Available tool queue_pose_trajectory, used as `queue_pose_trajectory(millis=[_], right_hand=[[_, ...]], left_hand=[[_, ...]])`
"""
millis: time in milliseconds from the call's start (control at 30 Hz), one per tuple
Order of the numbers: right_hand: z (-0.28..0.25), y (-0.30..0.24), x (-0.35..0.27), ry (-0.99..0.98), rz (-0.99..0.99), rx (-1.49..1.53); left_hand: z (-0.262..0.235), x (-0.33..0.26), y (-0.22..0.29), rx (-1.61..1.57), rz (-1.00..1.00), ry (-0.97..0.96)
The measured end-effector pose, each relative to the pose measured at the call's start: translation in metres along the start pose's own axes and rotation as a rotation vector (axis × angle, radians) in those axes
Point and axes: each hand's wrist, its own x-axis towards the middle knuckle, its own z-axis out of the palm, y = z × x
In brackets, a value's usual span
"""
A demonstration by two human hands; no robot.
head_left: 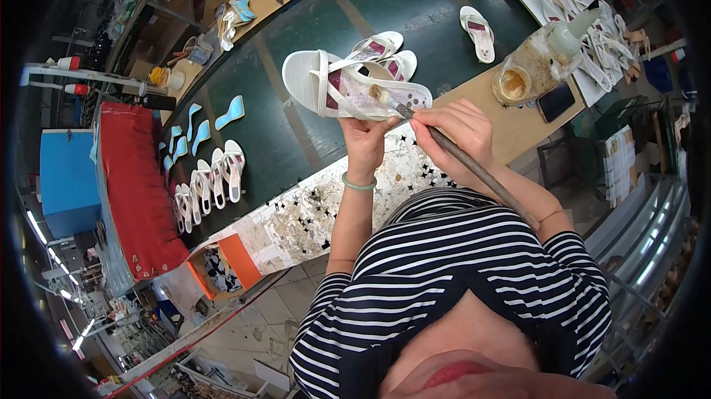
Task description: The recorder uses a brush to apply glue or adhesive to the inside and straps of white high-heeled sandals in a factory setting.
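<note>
With the left hand (364, 140) clenched under the white strappy sandal (348, 86) held above the dark green surface (296, 132), I'd keep the right hand's (455, 126) grip low on the long-handled glue brush (444, 143) (thin strokes, probably).
</note>
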Motion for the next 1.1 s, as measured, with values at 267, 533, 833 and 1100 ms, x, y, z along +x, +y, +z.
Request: queue_pose_trajectory(millis=[267,533,833,1100], right_hand=[[-0.017,0.009,-0.003,0.005,0.039,0.008],[-0.041,0.020,-0.011,-0.079,0.135,-0.025],[-0.152,0.140,-0.043,0.055,0.852,0.138],[-0.140,0.245,-0.105,-0.019,0.924,-0.309]], left_hand=[[-0.004,0.000,-0.003,0.006,-0.024,-0.013],[0.001,0.003,-0.001,0.006,-0.066,-0.004],[-0.053,0.012,0.012,0.063,-0.204,0.051],[-0.043,0.032,0.005,-0.238,-0.446,-0.032]])
